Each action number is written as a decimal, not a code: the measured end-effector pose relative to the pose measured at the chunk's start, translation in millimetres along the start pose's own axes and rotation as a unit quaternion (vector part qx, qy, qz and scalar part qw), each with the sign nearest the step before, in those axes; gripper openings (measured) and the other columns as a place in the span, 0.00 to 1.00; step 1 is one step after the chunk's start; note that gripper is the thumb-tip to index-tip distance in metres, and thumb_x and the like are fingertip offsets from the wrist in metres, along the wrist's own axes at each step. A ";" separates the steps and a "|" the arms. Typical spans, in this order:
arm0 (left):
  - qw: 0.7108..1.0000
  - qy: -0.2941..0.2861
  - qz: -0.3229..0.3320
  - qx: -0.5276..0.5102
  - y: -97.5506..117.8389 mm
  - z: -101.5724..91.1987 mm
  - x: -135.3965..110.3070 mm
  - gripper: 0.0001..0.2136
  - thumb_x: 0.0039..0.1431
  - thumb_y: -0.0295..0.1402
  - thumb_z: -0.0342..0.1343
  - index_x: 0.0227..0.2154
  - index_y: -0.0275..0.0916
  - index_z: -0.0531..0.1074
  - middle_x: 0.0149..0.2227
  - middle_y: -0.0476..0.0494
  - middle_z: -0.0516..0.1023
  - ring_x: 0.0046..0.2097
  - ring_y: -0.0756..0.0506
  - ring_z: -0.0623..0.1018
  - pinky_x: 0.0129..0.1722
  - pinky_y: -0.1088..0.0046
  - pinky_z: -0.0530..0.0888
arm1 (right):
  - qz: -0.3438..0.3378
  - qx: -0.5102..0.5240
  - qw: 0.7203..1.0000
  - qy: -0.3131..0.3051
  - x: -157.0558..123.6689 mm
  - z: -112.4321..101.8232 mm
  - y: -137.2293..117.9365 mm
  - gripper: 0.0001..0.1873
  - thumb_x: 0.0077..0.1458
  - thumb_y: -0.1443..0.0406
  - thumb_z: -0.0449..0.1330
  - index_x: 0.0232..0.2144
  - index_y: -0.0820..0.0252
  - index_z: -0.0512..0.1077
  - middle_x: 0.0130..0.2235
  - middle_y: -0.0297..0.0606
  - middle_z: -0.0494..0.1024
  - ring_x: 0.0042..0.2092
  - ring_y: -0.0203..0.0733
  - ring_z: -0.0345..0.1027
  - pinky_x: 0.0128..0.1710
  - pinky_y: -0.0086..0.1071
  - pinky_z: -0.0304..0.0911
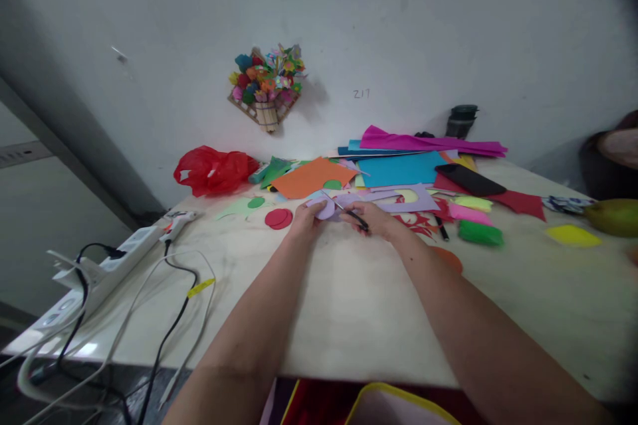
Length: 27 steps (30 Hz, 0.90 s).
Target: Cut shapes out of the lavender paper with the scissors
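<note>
My left hand (308,214) pinches a piece of lavender craft sheet (325,210) with a rounded edge. In my right hand (373,218) is a pair of scissors (357,218) with black handles, its blades pointing left and apart at the lavender sheet. More lavender sheet with cut-outs (423,198) lies just behind and right of my right hand. Two red discs (278,218) rest left of my left hand, with a green disc (256,202) behind them. An orange sheet (314,178) lies beyond both hands, a smaller green disc (332,184) on it.
A red plastic bag (214,170) sits back left. White power strips (119,265) and loose cables run along the left edge. Blue sheets (405,169), a black phone (470,179) and soft coloured packets (480,232) lie right. Paper flowers (268,83) hang on the wall.
</note>
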State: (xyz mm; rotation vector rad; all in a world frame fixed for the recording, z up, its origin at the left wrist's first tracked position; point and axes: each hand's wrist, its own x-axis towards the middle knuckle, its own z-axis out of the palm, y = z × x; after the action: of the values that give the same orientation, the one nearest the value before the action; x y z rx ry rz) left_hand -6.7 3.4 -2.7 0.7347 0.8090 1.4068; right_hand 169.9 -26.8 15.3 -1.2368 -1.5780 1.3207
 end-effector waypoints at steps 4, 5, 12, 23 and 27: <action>1.000 0.004 -0.002 0.000 0.6 -0.3 -0.7 0.09 0.44 0.20 0.66 0.31 0.30 0.78 0.31 0.37 0.84 0.35 0.42 0.84 0.43 0.68 0.80 | -0.005 0.000 1.000 -0.005 0.7 0.3 0.0 0.11 0.50 0.60 0.68 0.32 0.59 0.72 0.15 0.24 0.64 0.16 0.30 0.54 0.14 0.24 0.50; 1.000 0.006 -0.003 -0.001 0.6 -0.4 -0.7 0.08 0.44 0.20 0.66 0.31 0.30 0.78 0.31 0.37 0.84 0.35 0.42 0.84 0.42 0.68 0.80 | -0.005 0.000 1.000 -0.003 0.4 0.4 -0.2 0.11 0.50 0.60 0.67 0.32 0.59 0.72 0.15 0.24 0.64 0.16 0.30 0.54 0.14 0.24 0.50; 1.000 0.018 -0.008 -0.012 0.0 0.3 -0.3 0.07 0.47 0.19 0.65 0.31 0.31 0.78 0.30 0.37 0.83 0.35 0.40 0.84 0.45 0.64 0.81 | 0.003 -0.004 1.000 0.003 -1.6 1.6 -1.8 0.12 0.50 0.59 0.68 0.34 0.59 0.73 0.16 0.24 0.65 0.16 0.29 0.54 0.15 0.23 0.50; 0.999 0.042 -0.005 -0.013 3.7 4.2 -3.5 0.08 0.46 0.18 0.65 0.31 0.30 0.78 0.30 0.38 0.83 0.34 0.42 0.84 0.43 0.65 0.82 | 0.019 0.003 1.000 0.007 -2.0 3.1 -3.2 0.08 0.53 0.62 0.64 0.33 0.58 0.70 0.15 0.24 0.65 0.15 0.30 0.54 0.14 0.23 0.49; 1.000 0.019 -0.009 -0.005 2.9 3.0 -3.3 0.09 0.45 0.19 0.66 0.32 0.29 0.78 0.31 0.37 0.83 0.35 0.41 0.84 0.45 0.64 0.81 | 0.021 0.007 1.000 0.004 -2.1 3.2 -1.7 0.09 0.53 0.61 0.64 0.35 0.58 0.71 0.15 0.24 0.65 0.15 0.30 0.54 0.14 0.23 0.49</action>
State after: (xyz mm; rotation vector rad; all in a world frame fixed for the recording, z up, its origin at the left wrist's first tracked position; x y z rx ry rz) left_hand -5.8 0.3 1.5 0.6932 0.8363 1.4106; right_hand 167.1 -29.8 16.4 -1.2718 -1.5420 1.3489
